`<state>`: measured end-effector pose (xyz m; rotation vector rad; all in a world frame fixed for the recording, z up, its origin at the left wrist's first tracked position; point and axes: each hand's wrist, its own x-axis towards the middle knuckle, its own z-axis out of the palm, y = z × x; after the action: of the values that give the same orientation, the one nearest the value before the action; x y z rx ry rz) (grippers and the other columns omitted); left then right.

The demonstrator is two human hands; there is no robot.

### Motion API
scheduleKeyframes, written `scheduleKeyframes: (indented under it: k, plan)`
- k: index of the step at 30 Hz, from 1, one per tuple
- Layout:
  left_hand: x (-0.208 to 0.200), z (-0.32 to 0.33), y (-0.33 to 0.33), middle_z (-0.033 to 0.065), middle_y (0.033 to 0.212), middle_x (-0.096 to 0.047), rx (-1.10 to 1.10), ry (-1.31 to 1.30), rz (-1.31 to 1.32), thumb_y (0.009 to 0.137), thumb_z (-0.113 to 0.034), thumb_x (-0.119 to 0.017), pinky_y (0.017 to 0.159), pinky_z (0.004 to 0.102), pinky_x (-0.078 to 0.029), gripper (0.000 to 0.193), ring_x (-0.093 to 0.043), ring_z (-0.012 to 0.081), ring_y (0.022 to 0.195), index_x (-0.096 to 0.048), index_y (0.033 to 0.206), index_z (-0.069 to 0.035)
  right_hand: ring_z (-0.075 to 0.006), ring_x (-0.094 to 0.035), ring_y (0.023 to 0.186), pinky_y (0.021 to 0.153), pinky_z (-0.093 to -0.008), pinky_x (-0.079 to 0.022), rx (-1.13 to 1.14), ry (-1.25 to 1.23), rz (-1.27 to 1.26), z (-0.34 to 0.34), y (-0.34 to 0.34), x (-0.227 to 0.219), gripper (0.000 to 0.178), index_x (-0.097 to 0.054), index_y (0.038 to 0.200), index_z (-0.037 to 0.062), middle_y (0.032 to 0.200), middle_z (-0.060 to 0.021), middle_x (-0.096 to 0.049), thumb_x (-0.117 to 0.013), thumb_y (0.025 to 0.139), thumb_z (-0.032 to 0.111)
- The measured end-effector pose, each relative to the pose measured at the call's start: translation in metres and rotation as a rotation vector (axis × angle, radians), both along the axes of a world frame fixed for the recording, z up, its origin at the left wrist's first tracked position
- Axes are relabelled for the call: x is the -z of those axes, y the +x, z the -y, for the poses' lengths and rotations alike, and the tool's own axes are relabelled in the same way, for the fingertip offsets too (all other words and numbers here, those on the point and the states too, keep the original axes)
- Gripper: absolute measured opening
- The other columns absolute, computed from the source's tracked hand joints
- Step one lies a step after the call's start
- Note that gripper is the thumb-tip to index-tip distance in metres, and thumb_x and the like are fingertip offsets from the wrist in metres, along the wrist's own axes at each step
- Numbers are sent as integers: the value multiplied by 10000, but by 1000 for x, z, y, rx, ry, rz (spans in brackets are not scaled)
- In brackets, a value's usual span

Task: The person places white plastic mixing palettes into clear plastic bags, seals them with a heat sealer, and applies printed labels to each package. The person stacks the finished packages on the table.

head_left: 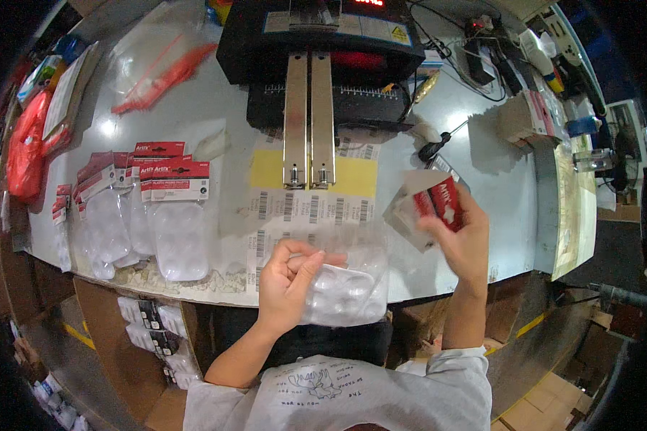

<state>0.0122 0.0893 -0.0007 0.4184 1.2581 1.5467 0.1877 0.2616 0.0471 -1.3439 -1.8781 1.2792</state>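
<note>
My left hand [289,276] is closed on the edge of a clear plastic bag with a white paint palette [338,291] inside. The palette has round wells and hangs at the table's front edge, before my body. Off to the right, my right hand [461,233] pinches a red header card [438,203] with a hang slot, raised above the table. A pale, see-through piece shows behind the card; whether it is joined to it I cannot tell. On the left of the table lie several bagged white palettes [182,241] topped with red cards, overlapping one another.
A black machine [323,43] with two metal bars [309,122] stands at the back middle. Barcode label sheets and a yellow strip [356,176] lie below it. A screwdriver [438,146] and a stack of cards [528,118] sit right; red plastic bags [27,147] lie left.
</note>
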Motion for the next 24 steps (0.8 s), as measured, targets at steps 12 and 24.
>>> scheduleKeyframes:
  k: [12, 24]
  plan:
    - [-18, 16, -13, 36, 664, -640, 68, -156, -460, 908, -141, -609, 553, 202, -415, 145, -506, 26, 605, -643, 925, -1, -109, -486, 546, 528, -268, -420, -609, -17, 167, 31, -63, -17, 341, -636, 906, -9, 635, -93, -594, -777, 750, 259]
    - [-11, 16, -23, -24, 761, -605, -232, -137, -340, 909, -141, -604, 614, 194, -382, 186, -478, 40, 675, -658, 875, 33, -184, -649, 656, 625, -280, -506, -482, -13, 195, 19, -51, -1, 358, -667, 901, -29, 747, -115, -679, -756, 761, 288]
